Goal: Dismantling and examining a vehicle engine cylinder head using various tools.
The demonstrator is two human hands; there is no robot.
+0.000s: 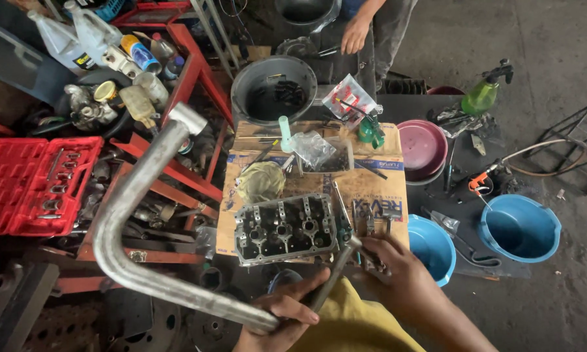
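My left hand (282, 313) grips the near end of a long bent metal pipe (120, 208) that curves up and away to the left. A thin metal rod (336, 274) sticks out of that end toward my right hand (391, 270), which closes around its top beside small metal parts. Just beyond my hands a grey engine cylinder head (284, 228) lies on flattened brown cardboard (365, 186).
A red socket tool case (29, 186) and a red rack of bottles (195, 72) stand at left. Black bucket (274, 88), maroon bowl (421, 146), two blue buckets (518, 228), green spray bottle (482, 94). Another person's hand (355, 32) at top.
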